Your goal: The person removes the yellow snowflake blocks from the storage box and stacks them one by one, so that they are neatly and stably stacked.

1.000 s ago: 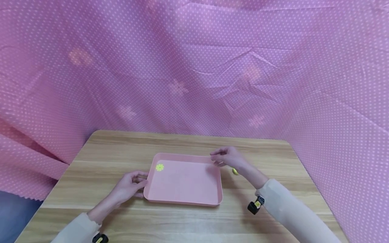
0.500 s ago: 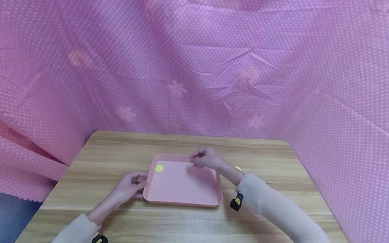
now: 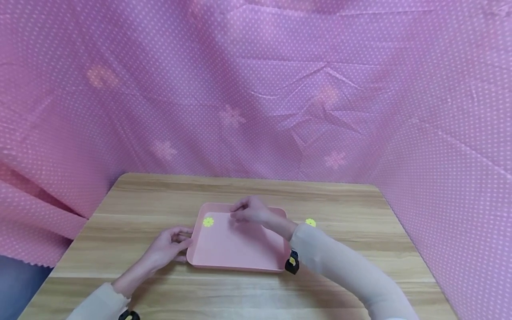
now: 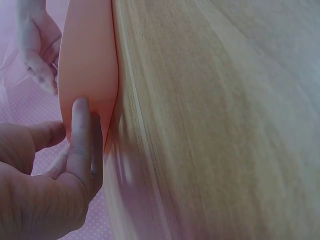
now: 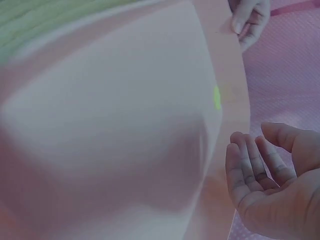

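A shallow pink rectangular tray (image 3: 236, 244) lies on the wooden table. In its far left corner is a small yellow flower-shaped piece (image 3: 208, 222). My left hand (image 3: 166, 250) is at the tray's left side, its fairly straight fingers against the outer wall and the thumb tip at the rim, as the left wrist view shows. My right hand (image 3: 252, 211) hovers over the far part of the tray. Its fingers are loosely bent and nothing is between them in the right wrist view. A second yellow flower-shaped piece (image 3: 310, 222) lies on the table, right of the tray.
The wood-grain table (image 3: 160, 200) has rounded far corners. Pink dotted cloth (image 3: 256, 111) hangs behind it and along both sides. A wrist camera (image 3: 292, 262) sits on the right sleeve, overlapping the tray's right edge in the head view.
My right hand has moved left, from the tray's far right corner to above its far middle. That uncovers the flower piece on the right. The left hand has stayed at the tray's side.
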### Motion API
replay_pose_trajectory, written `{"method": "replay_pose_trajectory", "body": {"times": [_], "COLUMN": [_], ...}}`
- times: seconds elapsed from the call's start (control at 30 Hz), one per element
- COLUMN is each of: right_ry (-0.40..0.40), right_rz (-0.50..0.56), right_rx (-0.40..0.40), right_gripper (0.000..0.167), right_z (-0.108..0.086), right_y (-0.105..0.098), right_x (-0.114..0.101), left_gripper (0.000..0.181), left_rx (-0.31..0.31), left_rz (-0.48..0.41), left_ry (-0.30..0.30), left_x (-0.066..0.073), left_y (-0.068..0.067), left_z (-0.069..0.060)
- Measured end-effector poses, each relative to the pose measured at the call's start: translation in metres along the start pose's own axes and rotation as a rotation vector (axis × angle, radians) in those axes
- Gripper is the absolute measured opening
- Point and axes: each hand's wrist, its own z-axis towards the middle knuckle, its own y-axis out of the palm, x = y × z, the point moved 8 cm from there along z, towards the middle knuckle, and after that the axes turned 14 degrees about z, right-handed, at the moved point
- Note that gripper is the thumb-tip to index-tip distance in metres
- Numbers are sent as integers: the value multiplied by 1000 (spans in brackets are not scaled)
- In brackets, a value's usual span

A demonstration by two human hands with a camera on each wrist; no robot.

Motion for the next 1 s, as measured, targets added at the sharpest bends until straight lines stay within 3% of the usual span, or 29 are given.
{"method": "replay_pose_trajectory", "body": {"times": [0.17,0.3,0.53,1.0], "right_ry": [1,-11,-19,-1], "right_rz": [-65,-129,-127,-94], "right_rx": [10,-26,-129,-153], "right_gripper": [22,23,24,24], "right_z": [11,21,33,33], "right_y": [7,14,33,58], "right_x": [-2,0,5,6], "left_gripper": [42,42,42,42], "left_rx": [-2,-3,-11,-17], "left_rz": [-3,-8,-6,-13], "left_ry": [0,0,-3,-9], "left_x": [2,3,3,3], "left_y": [0,0,1,3], "left_z": [-1,-2,-3,-11]}}
